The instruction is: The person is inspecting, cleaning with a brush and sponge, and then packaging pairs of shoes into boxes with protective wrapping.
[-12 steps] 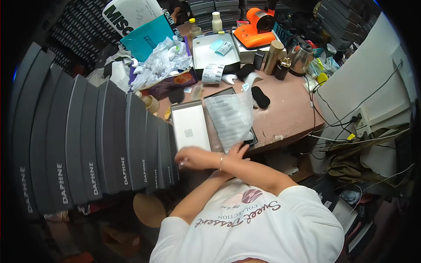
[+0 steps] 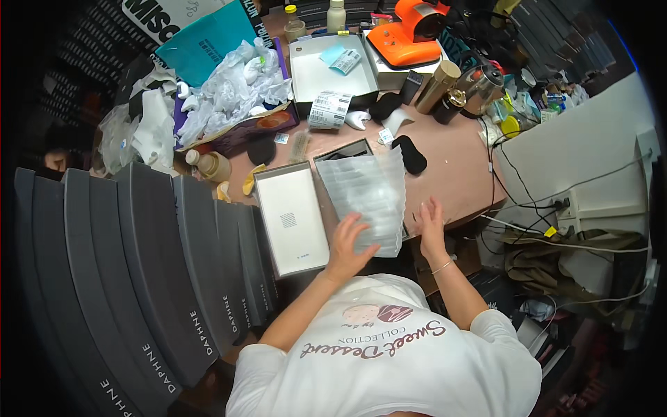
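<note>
A translucent white packing sheet [image 2: 368, 198] lies over an open dark shoe box [image 2: 342, 150], hiding most of it; something black shows at the box's far end. My left hand [image 2: 347, 247] is at the sheet's near left part, fingers bent and apart, holding nothing that I can see. To the right of the sheet, my right hand [image 2: 431, 226] is open with fingers raised, apart from the sheet's edge. Left of the shoe box, a white-lined box lid [image 2: 292, 219] lies with its inside up, close to my left hand.
Dark shoe boxes [image 2: 149, 271] stand stacked along the left. Beyond are a purple box of crumpled paper [image 2: 236, 90], a white tray with labels [image 2: 326, 80], an orange device [image 2: 406, 42] and a kettle [image 2: 479, 90]. A black pad [image 2: 410, 154] lies right; cables [image 2: 504, 167] hang past the table edge.
My crossed arms have come apart: my right hand moved from the lid to the right of the sheet, my left from the box's near corner onto the sheet. The view has shifted.
</note>
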A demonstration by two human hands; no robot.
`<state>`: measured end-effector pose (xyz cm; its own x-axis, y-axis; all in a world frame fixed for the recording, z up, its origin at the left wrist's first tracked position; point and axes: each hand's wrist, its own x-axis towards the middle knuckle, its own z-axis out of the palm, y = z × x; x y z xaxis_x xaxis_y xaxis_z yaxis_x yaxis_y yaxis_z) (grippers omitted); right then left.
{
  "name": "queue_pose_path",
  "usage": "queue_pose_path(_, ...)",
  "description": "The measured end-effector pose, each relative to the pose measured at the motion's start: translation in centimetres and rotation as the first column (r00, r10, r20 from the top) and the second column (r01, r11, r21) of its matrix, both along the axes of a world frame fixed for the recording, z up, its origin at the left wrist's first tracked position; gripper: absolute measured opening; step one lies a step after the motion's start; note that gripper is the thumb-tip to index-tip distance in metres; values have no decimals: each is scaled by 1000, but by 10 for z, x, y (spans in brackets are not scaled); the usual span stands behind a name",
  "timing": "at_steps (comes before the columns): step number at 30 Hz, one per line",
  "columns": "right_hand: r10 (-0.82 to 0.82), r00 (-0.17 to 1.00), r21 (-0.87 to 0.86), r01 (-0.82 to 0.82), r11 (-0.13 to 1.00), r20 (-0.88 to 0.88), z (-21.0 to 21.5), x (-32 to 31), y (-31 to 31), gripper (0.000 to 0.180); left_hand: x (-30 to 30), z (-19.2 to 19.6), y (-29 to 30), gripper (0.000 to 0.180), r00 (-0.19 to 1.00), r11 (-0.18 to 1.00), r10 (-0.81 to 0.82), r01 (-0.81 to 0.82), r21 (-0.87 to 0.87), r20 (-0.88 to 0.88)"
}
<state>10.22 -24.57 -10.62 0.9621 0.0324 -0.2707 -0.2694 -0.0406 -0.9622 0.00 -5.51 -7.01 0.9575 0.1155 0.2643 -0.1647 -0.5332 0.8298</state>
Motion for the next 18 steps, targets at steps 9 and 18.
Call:
queue_pose_path(9, 956, -82, -193, -981, -28, 280, 20, 10, 164, 28, 5, 21, -41, 32, 712, 873, -488, 406, -271, -505)
queue_pose_path(18, 758, 445, -576, -493, 652, 477, 10, 86, 122, 48, -1, -46, 15, 68, 915, 950, 230, -137, 282, -331)
